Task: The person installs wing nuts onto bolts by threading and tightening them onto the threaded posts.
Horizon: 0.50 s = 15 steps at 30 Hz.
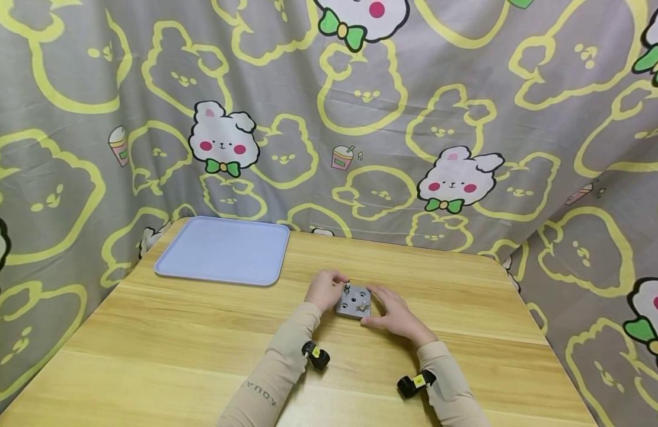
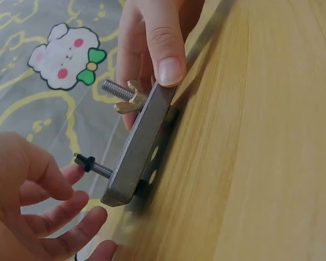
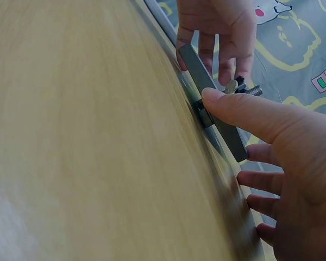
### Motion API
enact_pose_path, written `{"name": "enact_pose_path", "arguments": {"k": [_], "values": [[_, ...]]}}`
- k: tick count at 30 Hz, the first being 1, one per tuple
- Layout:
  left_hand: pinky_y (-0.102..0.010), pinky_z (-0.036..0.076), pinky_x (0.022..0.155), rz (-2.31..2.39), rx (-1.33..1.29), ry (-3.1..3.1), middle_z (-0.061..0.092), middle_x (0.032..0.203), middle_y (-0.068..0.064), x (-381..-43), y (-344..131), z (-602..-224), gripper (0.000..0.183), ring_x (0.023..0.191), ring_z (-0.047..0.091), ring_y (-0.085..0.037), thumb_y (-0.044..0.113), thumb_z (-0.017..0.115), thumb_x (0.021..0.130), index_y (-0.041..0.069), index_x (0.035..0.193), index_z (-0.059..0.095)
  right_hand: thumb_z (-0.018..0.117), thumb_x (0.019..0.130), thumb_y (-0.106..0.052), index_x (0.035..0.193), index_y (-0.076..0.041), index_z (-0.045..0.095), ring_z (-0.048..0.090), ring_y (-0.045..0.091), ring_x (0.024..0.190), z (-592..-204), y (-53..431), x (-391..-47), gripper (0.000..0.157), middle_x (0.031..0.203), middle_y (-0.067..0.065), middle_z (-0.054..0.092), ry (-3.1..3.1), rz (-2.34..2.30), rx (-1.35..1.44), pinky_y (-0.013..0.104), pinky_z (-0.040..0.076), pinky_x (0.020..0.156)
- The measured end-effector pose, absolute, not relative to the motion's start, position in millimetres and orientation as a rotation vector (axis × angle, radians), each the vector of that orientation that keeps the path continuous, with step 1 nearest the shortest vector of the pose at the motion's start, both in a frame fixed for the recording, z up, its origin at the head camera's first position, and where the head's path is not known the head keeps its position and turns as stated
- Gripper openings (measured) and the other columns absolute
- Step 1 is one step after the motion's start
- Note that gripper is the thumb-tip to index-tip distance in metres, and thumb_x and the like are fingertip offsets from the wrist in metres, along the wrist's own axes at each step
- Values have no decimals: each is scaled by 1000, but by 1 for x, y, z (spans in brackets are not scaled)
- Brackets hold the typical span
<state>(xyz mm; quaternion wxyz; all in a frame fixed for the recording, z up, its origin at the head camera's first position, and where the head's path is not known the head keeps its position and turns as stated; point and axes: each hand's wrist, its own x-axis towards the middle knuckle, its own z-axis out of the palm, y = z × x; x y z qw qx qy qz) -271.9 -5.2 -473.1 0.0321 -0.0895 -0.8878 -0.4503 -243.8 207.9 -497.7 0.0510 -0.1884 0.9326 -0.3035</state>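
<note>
A grey square metal plate (image 1: 353, 301) with several holes is raised a little above the table by the bolt heads (image 3: 203, 113) under it. My right hand (image 1: 395, 314) holds it by opposite edges, thumb on the near edge, fingers at the far side. A threaded bolt with a brass-coloured wing nut (image 2: 131, 99) stands up beside the right thumb. At another corner rises a thinner bolt carrying a small black nut (image 2: 87, 163). Close around that bolt, my left hand (image 2: 38, 201) has its fingers loosely bent and spread, with nothing gripped between them.
A pale blue tray (image 1: 222, 249) lies at the back left of the wooden table (image 1: 201, 344). Behind the table hangs a grey curtain (image 1: 297, 142) with cartoon prints. Each wrist bears a black camera strap (image 1: 315, 356).
</note>
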Motion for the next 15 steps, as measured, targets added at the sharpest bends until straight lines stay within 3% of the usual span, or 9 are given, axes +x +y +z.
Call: {"name": "enact_pose_path", "arguments": {"k": [7, 15], "values": [[-37, 53, 85, -1411, -372, -2795, 70, 104, -8, -271, -6, -473, 17, 97, 63, -21, 9, 67, 86, 10, 102, 73, 76, 80, -47, 150, -13, 36, 28, 41, 144, -497, 207, -243, 88, 156, 17, 35, 2830, -929, -550, 67, 20, 114], [-38, 53, 81, -1428, -231, -2750, 68, 100, -10, -273, -5, -475, 15, 93, 63, -22, 8, 66, 86, 7, 101, 70, 76, 79, -47, 151, -13, 35, 28, 42, 144, -497, 207, -243, 89, 156, 17, 35, 2831, -928, -550, 67, 19, 115]]}}
